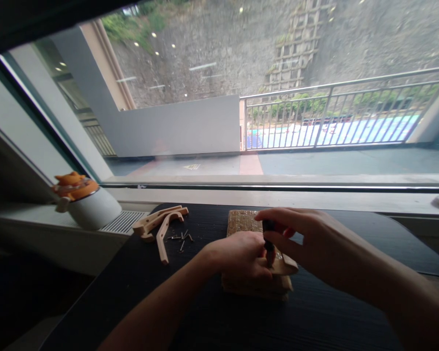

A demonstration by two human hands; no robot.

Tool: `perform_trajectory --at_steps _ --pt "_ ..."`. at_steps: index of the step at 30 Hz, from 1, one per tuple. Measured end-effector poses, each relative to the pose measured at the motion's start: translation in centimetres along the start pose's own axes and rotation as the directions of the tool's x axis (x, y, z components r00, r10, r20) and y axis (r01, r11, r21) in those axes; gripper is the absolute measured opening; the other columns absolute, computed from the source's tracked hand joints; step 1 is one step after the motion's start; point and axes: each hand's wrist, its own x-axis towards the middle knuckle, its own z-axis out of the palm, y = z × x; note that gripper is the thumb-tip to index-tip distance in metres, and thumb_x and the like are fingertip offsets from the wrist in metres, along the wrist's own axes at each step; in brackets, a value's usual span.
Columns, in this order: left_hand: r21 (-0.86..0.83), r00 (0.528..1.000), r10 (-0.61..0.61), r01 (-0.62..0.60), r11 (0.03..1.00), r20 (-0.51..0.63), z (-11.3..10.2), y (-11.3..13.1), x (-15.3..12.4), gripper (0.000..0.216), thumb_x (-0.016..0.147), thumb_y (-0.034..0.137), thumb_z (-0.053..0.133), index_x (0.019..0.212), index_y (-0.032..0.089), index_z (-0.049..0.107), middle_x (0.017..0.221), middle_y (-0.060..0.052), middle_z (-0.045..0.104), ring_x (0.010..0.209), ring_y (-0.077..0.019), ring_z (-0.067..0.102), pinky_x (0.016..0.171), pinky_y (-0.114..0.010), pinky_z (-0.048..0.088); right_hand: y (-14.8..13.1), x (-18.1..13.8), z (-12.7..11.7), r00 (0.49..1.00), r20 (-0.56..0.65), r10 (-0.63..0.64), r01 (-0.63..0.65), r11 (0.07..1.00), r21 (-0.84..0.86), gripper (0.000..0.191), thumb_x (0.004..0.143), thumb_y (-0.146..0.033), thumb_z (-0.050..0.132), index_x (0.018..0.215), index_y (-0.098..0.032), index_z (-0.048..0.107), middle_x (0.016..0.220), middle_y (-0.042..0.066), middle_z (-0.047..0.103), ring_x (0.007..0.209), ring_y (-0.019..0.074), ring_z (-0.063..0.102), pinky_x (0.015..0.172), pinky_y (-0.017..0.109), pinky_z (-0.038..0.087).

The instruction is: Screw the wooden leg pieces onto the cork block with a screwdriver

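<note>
My right hand (296, 229) grips the dark handle of a screwdriver (267, 228) between thumb and fingers. The tool stands nearly upright, its lower end at a pale wooden piece (287, 265) with a rounded end. My left hand (241, 251) is closed on that piece and presses it down; its fingertips are partly hidden. Beneath lies a brown, wrapped-looking block (243, 221) with a textured top. Whether a screw sits under the tip cannot be made out. To the left, several screws (183, 237) lie loose beside shaped wooden parts (163, 239).
The black table (201, 219) stands against a windowsill (212, 197). On the left ledge is a white container with an orange animal-shaped lid (95, 207), next to a vent grille (124, 222). A cable (433, 275) runs at the right edge. Beyond the glass is a railing (329, 117).
</note>
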Motion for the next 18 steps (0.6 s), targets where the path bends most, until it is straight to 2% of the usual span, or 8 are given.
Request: perform_trajectory --at_steps 4,8,12,15,18 --pt "0.024 1.000 -0.011 0.011 1.000 0.012 -0.03 0.15 0.04 0.020 0.076 0.038 0.060 0.082 0.020 0.058 0.082 0.001 0.060 0.074 -0.0149 0.054 0.064 -0.024 0.039 -0.02 0.09 -0.35 1.000 0.029 0.010 -0.010 1.000 -0.006 0.023 0.083 -0.022 0.055 0.103 -0.030 0.065 0.084 -0.002 0.072 0.072 0.0151 0.065 0.058 0.022 0.045" --pt "0.014 0.999 -0.038 0.038 0.999 0.013 -0.17 0.26 0.01 0.021 0.073 0.038 0.062 0.081 0.019 0.056 0.077 0.002 0.057 0.070 -0.0134 0.053 0.059 -0.022 0.037 0.27 0.10 -0.74 0.997 0.042 0.064 -0.061 0.996 -0.073 0.014 0.084 -0.034 0.057 0.093 -0.025 0.064 0.071 -0.002 0.067 0.060 0.0138 0.060 0.050 0.021 0.041" --pt "-0.013 0.997 -0.064 0.064 0.998 0.032 -0.53 0.68 -0.14 0.021 0.073 0.036 0.063 0.085 0.019 0.058 0.082 0.001 0.057 0.073 -0.0135 0.053 0.059 -0.021 0.037 0.38 0.15 -0.70 0.996 0.033 0.083 -0.079 0.992 -0.099 0.017 0.082 -0.041 0.059 0.083 -0.024 0.061 0.064 -0.003 0.063 0.055 0.0126 0.056 0.047 0.021 0.039" --pt "-0.008 0.998 -0.054 0.054 0.998 0.037 -0.66 0.86 -0.19 0.020 0.073 0.035 0.062 0.084 0.019 0.059 0.080 0.001 0.056 0.073 -0.0134 0.052 0.059 -0.021 0.037 0.17 0.25 -0.41 0.998 0.020 0.067 -0.065 0.996 -0.064 0.015 0.083 -0.039 0.058 0.085 -0.024 0.063 0.070 -0.002 0.067 0.059 0.0129 0.059 0.050 0.021 0.041" --pt "0.010 1.000 -0.008 0.007 1.000 0.012 -0.53 0.74 -0.14 0.017 0.074 0.033 0.062 0.081 0.018 0.059 0.078 0.001 0.056 0.073 -0.0137 0.052 0.061 -0.022 0.038 0.04 0.29 -0.14 0.999 0.019 0.038 -0.038 0.999 -0.025 0.017 0.085 -0.033 0.056 0.097 -0.027 0.066 0.078 -0.002 0.071 0.063 0.0130 0.063 0.054 0.021 0.044"
